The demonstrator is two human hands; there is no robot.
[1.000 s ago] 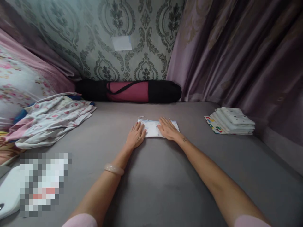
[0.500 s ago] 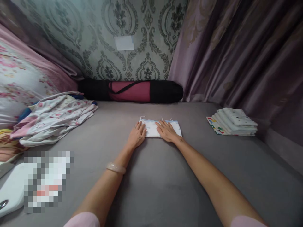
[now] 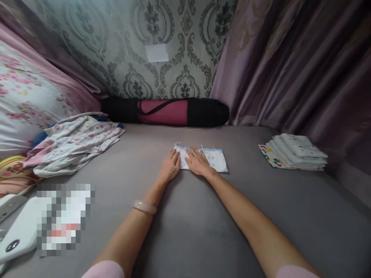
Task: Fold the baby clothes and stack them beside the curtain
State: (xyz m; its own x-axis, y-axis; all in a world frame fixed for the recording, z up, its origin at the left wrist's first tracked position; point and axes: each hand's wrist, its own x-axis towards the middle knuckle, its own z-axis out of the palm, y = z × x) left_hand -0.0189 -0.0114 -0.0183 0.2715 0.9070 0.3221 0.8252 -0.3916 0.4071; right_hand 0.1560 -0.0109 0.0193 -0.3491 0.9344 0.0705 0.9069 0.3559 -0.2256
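A small folded white cloth point(image 3: 217, 161) with a pale print and blue edging lies flat on the grey bed sheet point(image 3: 185, 216). Thin ties stick out along its far edge. My left hand point(image 3: 170, 166) rests with fingers extended on the cloth's left end. Flat across its left-middle part lies my right hand point(image 3: 197, 162), fingers spread and palm down. Both hands press on the cloth from above, and neither grips it. The parts of the cloth under my hands are hidden.
A stack of folded cloths point(image 3: 298, 152) sits at the right. Crumpled printed clothes point(image 3: 81, 143) lie at the left, with a white phone point(image 3: 27, 227) and a blurred-out item point(image 3: 65, 220) nearer. A long black and pink bag point(image 3: 165, 112) lies against the wall.
My right hand has slid left over the cloth, closer to my left hand, uncovering more of its right side. The whole view has shifted slightly.
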